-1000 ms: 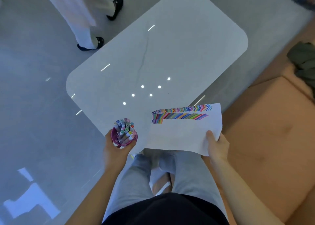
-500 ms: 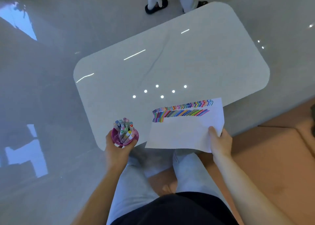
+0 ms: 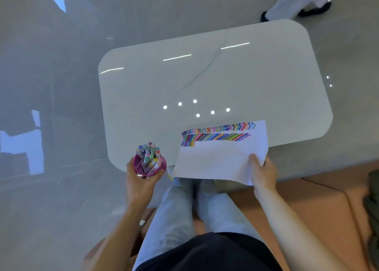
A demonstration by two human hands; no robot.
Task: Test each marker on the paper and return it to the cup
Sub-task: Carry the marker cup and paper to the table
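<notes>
The left hand [image 3: 141, 183] wraps 1 pink cup [image 3: 137, 166] of markers [image 3: 150, 152], too bunched to count, at the worktop's [image 3: 205, 82] near left corner. The right hand [image 3: 263, 175] pinches the near right corner of 1 paper [image 3: 213, 162] overhanging the near edge, with 2 rows of strokes; beyond it, open worktop runs to rounded far corners.
</notes>
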